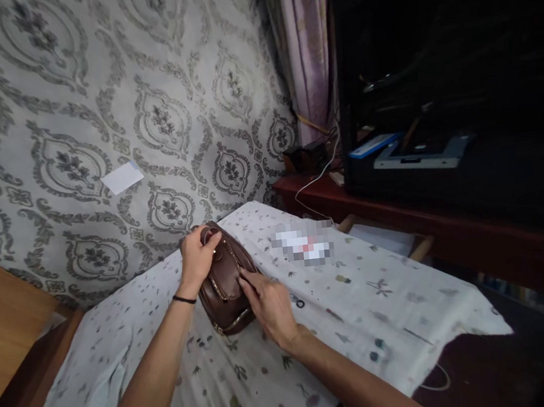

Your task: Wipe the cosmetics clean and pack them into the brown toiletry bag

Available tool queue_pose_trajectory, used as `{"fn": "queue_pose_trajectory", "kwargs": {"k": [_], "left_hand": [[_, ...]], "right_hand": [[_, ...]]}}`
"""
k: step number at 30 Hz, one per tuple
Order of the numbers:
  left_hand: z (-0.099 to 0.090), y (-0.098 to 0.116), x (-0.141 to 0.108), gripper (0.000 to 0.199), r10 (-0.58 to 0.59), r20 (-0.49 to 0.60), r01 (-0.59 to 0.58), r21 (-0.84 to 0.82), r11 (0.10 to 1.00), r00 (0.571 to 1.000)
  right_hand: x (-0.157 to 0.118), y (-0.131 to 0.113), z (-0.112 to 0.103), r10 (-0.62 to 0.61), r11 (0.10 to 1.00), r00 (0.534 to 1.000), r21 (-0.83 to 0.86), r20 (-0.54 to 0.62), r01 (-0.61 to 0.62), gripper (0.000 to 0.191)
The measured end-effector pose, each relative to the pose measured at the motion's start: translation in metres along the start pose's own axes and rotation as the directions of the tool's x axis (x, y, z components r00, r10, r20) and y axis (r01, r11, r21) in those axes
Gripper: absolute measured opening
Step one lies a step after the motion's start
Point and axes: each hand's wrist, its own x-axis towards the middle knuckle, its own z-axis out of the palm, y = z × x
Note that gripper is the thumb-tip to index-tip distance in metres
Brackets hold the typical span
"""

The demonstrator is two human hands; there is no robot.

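Note:
A dark brown leather bag [227,272] with gold zippers lies on the white printed cloth [252,387]. My left hand [198,256] grips the far end of the bag near its strap or handle, thumb and fingers closed on it; a black band is round that wrist. On the bag's right side, my right hand [271,304] has its thumb and forefinger pinched at the edge of the front pocket, by a gold zipper. What lies under the fingertips is too small to tell.
A blurred white and red item [304,242] rests on the cloth to the right. Beyond are a red-brown desk [322,192], a white cable, an open drawer [385,238] and a large black screen [454,48]. Patterned wall behind; wooden board [7,322] at left.

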Motion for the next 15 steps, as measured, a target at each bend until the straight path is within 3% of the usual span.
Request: {"fn": "queue_pose_trajectory", "kwargs": {"k": [4,6,11,15], "left_hand": [[0.001,0.0,-0.003,0.02,0.01,-0.021,-0.01,-0.003,1.0,1.0],[0.003,0.0,-0.003,0.02,0.016,-0.038,-0.016,0.005,1.0,0.999],[0.01,0.003,-0.007,0.02,0.037,-0.109,-0.03,0.064,0.998,0.993],[0.017,0.008,-0.011,0.014,0.076,-0.111,-0.061,0.133,0.989,0.991]], "right_hand": [[-0.001,-0.004,-0.003,-0.085,0.934,0.996,-0.346,0.03,0.09,0.039],[0.0,-0.005,-0.005,-0.105,0.904,0.994,-0.414,0.023,0.105,0.039],[0.005,-0.004,-0.009,-0.108,0.94,0.994,-0.325,0.018,0.108,0.035],[0.007,-0.001,-0.008,-0.04,0.983,0.997,-0.182,-0.062,0.029,0.034]]}}
